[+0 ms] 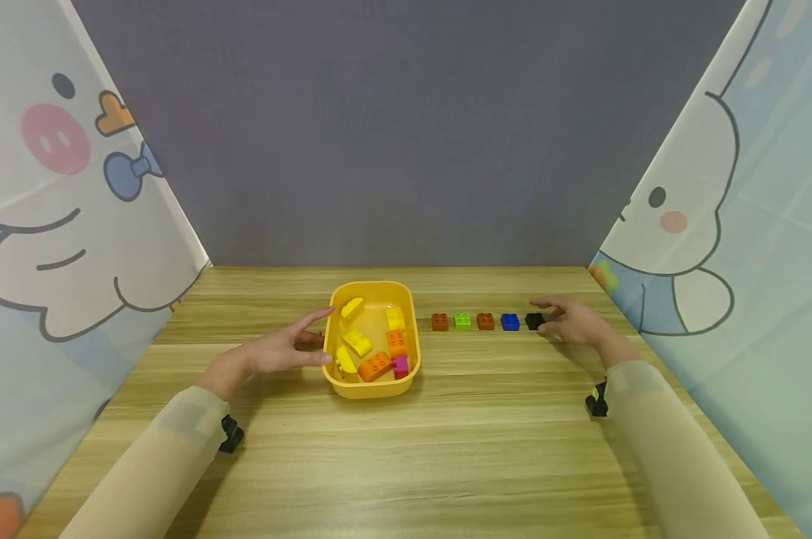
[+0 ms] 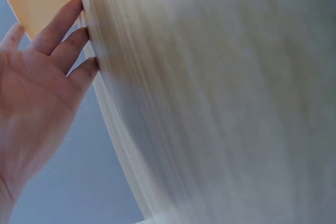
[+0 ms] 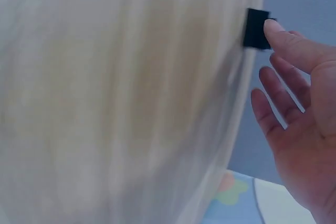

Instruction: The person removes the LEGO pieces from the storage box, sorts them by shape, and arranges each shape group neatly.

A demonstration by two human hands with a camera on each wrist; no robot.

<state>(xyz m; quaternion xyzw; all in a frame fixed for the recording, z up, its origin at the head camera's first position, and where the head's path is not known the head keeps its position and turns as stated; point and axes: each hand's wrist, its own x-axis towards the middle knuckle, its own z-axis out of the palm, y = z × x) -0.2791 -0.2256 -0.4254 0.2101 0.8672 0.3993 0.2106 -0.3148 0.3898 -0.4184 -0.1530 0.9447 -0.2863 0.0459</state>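
Note:
My left hand (image 1: 278, 349) is at the left side of a yellow plastic bin (image 1: 370, 391), fingers spread, fingertips at its rim and wall. Inside the bin lie several toy building bricks, among them a yellow brick (image 1: 358, 343), an orange brick (image 1: 375, 367) and a magenta brick (image 1: 400, 367). My right hand (image 1: 574, 320) is at the right end of a row of small bricks. Its thumb touches the black brick (image 1: 534, 321), and the forefinger reaches past the brick's far side. In the right wrist view the other fingers are loosely spread, the forefinger mostly hidden.
Left of the black brick stand a blue brick (image 1: 510, 322), a brown brick (image 1: 485, 321), a lime green brick (image 1: 462, 321) and a reddish-brown brick (image 1: 439, 322), slightly spaced. A grey wall (image 1: 406, 150) backs the wood-grain table (image 1: 406, 464); cartoon-printed cloths hang at both sides.

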